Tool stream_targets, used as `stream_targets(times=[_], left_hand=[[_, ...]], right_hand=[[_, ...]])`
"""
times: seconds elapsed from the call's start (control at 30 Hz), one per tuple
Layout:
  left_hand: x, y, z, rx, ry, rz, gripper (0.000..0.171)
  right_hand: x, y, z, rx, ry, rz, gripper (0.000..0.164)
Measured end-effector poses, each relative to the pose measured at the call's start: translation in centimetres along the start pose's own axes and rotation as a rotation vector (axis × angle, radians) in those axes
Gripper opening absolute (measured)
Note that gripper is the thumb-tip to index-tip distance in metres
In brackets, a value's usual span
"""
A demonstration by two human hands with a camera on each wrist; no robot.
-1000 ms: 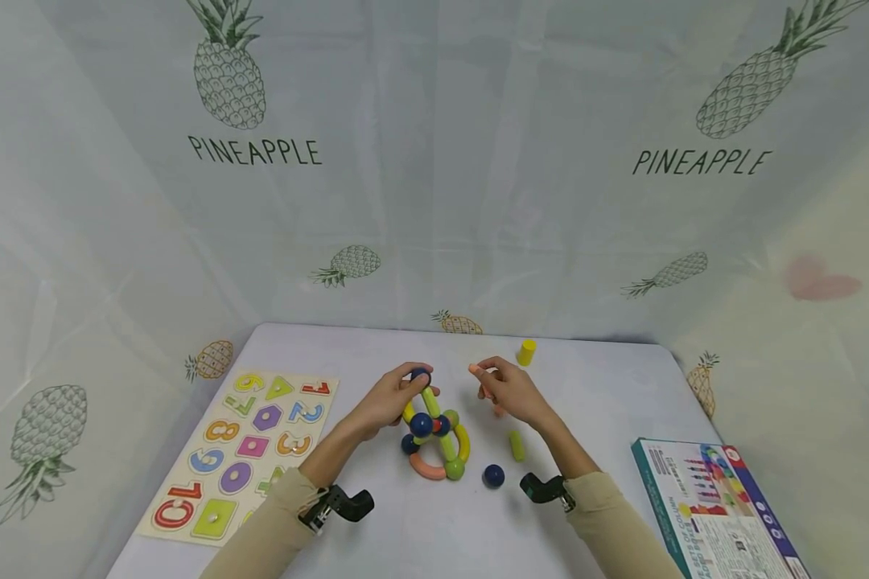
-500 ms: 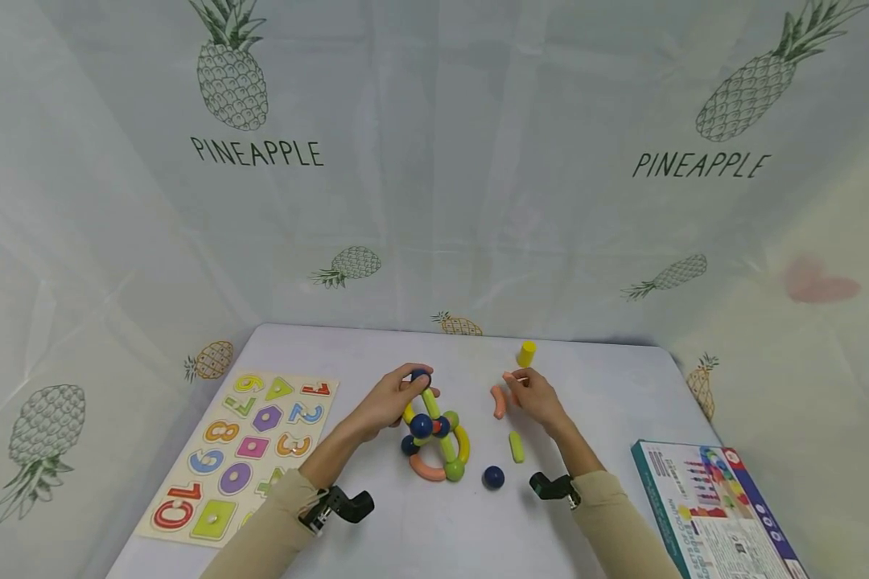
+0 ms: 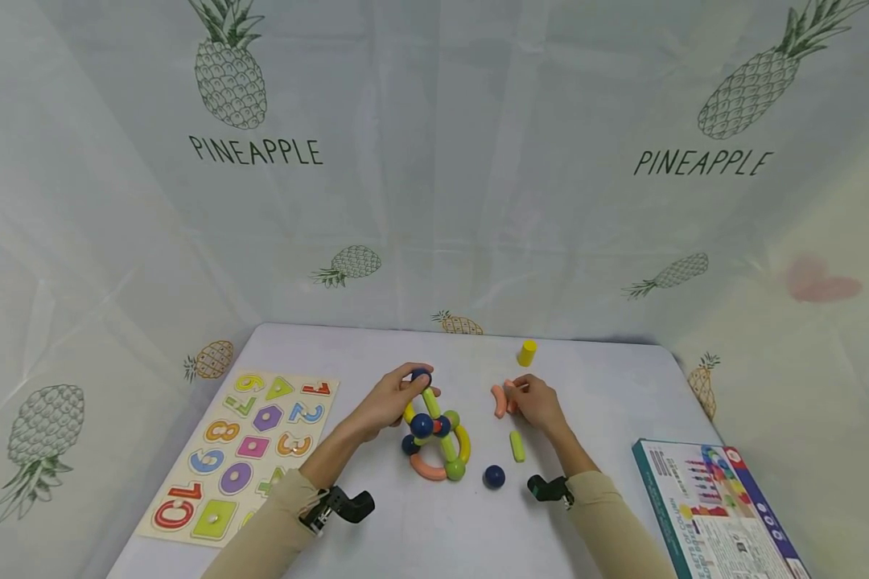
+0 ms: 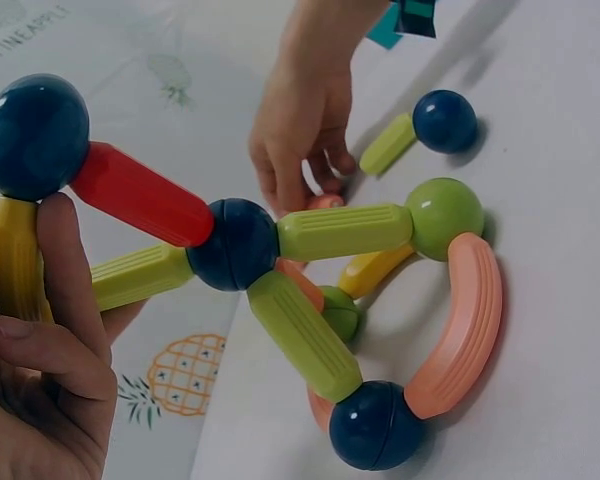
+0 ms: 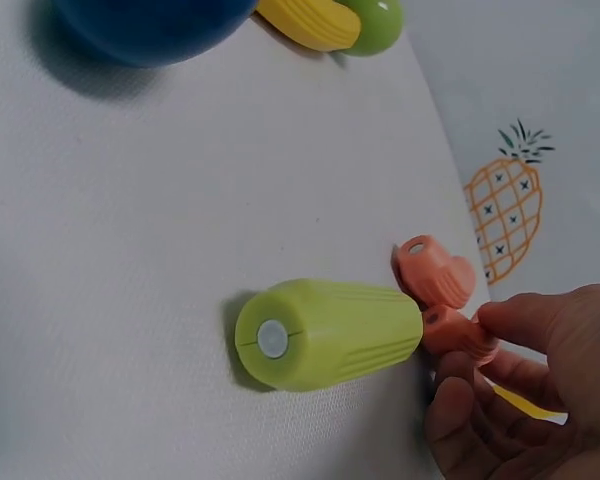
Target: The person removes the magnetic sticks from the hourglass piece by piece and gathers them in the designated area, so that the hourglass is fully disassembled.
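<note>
My left hand [image 3: 391, 400] grips the top of a magnetic ball-and-stick structure [image 3: 434, 426] near a dark blue ball [image 4: 35, 137]. In the left wrist view its fingers lie against a yellow stick [image 4: 18, 262]; some fingertips are hidden. A lower ring of curved sticks and balls rests on the table. To the right, my right hand [image 3: 538, 402] pinches a curved coral stick [image 5: 460, 335] at table level. Beside it lies another curved coral stick [image 5: 435, 272]. A straight green stick [image 5: 330, 335] and a loose blue ball [image 3: 493, 477] lie nearer the camera.
Farther back on the table [image 3: 586, 378] stands a yellow cylinder-like piece [image 3: 527, 353]. On the left lies a number-and-shape puzzle board [image 3: 242, 454], partly under the left forearm. A printed box [image 3: 720, 507] sits at the right edge, and a pineapple-print curtain [image 3: 434, 161] hangs behind.
My right hand has moved right and down toward the table with the curved coral stick, bringing it beside the other coral one. The left hand and structure stay put.
</note>
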State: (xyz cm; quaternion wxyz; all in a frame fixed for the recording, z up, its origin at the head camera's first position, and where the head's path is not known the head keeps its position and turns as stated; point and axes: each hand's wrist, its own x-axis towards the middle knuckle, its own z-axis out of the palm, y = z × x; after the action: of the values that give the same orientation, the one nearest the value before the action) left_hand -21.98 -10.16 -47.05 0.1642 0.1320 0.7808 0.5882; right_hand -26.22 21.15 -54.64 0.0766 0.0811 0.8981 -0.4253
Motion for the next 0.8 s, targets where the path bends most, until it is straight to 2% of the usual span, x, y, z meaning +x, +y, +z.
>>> stream_targets(times=[0.3,0.8], left_hand=[[0.02,-0.03,0.02,0.001,0.002,-0.007,0.043],[-0.05,0.04,0.00,-0.010,0.006,-0.008,0.044]], right_hand=[[-0.22,0.06,-0.03,-0.049,0.006,-0.038,0.037],[-0.54,0.02,-0.31,-0.038,-0.016,-0.020,0.033]])
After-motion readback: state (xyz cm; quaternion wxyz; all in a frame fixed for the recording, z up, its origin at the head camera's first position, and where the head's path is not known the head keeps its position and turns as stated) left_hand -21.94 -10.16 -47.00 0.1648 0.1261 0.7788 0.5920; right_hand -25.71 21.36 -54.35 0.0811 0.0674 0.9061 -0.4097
